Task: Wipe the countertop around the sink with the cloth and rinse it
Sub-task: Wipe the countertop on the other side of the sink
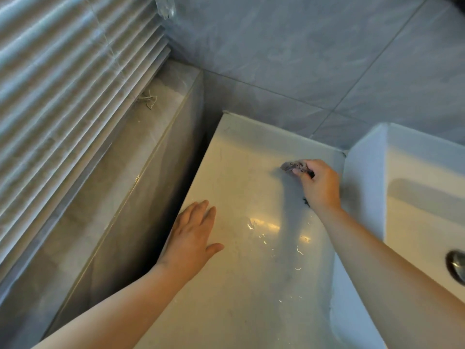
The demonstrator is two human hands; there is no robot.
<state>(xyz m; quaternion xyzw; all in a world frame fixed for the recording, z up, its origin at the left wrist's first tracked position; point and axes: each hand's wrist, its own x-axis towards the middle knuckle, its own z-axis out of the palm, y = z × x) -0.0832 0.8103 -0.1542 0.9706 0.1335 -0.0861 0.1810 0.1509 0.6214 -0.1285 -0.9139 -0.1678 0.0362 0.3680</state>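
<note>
- The cloth [292, 166] is a small grey wad, crumpled and bunched, with darker flecks in its folds. Only its far end pokes out past the fingertips. The rest is hidden under the palm, apart from a dark scrap showing at the heel of the hand.
- The right hand [319, 185] has its fingers curled down over the cloth, gripping it and pressing it to the bench [251, 285]. This is at the far right of the surface, just beside the outer wall of the sink [364, 177] and near the back wall.
- The left hand [192, 233] lies flat, palm down, on the left edge of the bench. Its fingers are straight and close together, the thumb is spread, and it holds nothing.
- The bench is pale, glossy stone. Water streaks and droplets [299, 251] glint between the two forearms.
- The sink is a white, square-cornered basin standing above the bench on the right, with a metal drain [456, 265] at the frame's edge.
- Slatted blinds [63, 96] hang on the left over a marbled ledge [125, 159], and grey tiles [302, 46] cover the wall behind.
</note>
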